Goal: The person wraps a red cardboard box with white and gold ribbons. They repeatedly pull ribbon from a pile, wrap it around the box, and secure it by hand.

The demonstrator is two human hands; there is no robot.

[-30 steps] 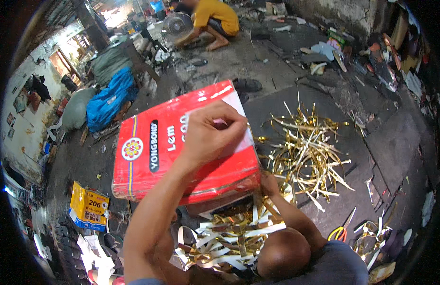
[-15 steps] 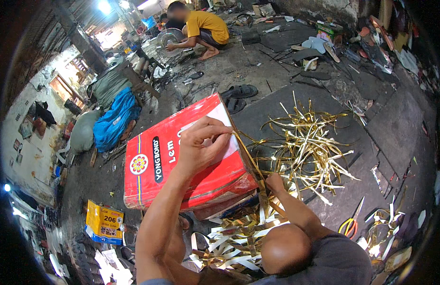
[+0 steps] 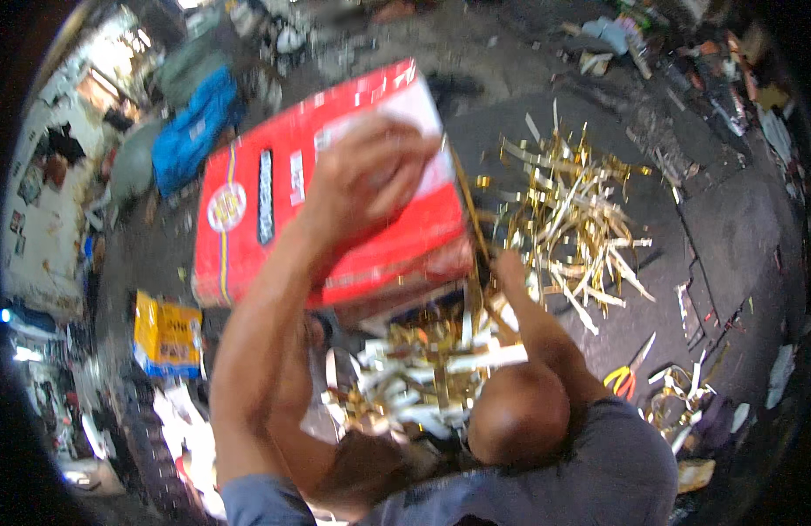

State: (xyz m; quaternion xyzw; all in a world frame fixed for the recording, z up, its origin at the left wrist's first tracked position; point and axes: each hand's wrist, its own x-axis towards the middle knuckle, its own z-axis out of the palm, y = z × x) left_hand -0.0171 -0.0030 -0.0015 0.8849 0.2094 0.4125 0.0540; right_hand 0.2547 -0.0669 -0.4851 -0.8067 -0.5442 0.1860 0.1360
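A large red carton point(image 3: 361, 272) with a white patch lies tilted in front of me. My left hand point(image 3: 370, 171), smeared by motion, is over its top, thumb and fingers pinched together at the right edge. From those fingertips a narrow gold strip point(image 3: 465, 188) runs down along the carton's side. Lower on that side, my right hand point(image 3: 509, 270) is closed around the strip, its fingers largely hidden. Right of the carton, a loose heap of gold and white strips point(image 3: 589, 228) lies on the dark floor sheet. More cut strips point(image 3: 423, 377) are piled between my legs.
Scissors with yellow and red handles point(image 3: 622, 381) lie right of my knee, beside a small bundle of strips point(image 3: 677, 399). A yellow and blue box point(image 3: 167, 333) stands at left. Farther off are a blue sack point(image 3: 193, 131) and scattered scraps along the right side.
The view has tilted down, so the carton and both hands sit higher in the picture. The person in yellow has left view. Both hands keep their places at the carton's edge.
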